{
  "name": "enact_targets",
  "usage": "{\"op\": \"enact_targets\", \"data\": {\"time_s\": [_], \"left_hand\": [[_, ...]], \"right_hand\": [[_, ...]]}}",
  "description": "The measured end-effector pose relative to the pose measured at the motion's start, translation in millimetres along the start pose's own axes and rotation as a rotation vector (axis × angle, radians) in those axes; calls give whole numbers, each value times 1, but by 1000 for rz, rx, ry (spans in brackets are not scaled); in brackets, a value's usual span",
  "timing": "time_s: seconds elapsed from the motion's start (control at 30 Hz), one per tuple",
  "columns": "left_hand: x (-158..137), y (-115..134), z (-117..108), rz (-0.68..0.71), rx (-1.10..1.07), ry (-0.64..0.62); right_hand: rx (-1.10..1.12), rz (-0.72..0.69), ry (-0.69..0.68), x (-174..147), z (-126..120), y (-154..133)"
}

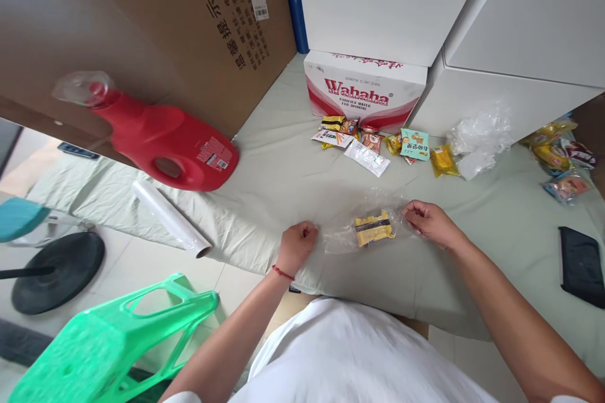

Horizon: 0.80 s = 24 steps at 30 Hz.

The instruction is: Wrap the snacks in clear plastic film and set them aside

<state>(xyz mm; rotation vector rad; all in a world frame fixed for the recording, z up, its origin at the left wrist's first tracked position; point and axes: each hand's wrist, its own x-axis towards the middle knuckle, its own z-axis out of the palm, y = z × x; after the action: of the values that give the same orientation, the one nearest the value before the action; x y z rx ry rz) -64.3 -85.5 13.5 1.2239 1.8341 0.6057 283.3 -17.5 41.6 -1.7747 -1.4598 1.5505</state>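
Note:
A small yellow snack packet (374,228) with a dark band lies on a sheet of clear plastic film (340,240) in front of me. My right hand (431,223) pinches the film's right end between thumb and fingers. At the opposite end, my left hand (297,245) has its fingers closed by the film's left edge; its fingertips are partly hidden, and the transparent film is hard to make out there. Neither hand touches the packet.
Several snack packets (367,160) lie before a Wahaha box (363,91). Crumpled clear plastic (479,138) and more wrapped snacks (562,157) are rightward, above a black pouch (581,266). Leftward are a red bottle (189,138), a white roll (170,219) and a green stool (89,346).

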Motion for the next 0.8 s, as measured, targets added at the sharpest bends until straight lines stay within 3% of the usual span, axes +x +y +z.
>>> {"op": "enact_targets", "data": {"time_s": [0.13,0.23,0.37,0.47,0.53,0.63,0.8], "left_hand": [[-26,-10,-13,34,12,281],[-54,-11,-10,303,74,499],[-70,1,14,748,230,466],[-58,15,37,861,320,353],[-45,23,47,836,306,277],[-24,27,50,642,215,238],[16,16,26,246,94,237]], "right_hand": [[-87,4,25,5,2,-3],[-129,-10,26,8,3,-4],[-164,-49,16,10,5,-5],[-172,-37,12,10,6,-8],[-189,-29,14,10,7,-9],[-208,-39,26,10,4,-10],[-253,-89,47,13,-5,-10]]}}
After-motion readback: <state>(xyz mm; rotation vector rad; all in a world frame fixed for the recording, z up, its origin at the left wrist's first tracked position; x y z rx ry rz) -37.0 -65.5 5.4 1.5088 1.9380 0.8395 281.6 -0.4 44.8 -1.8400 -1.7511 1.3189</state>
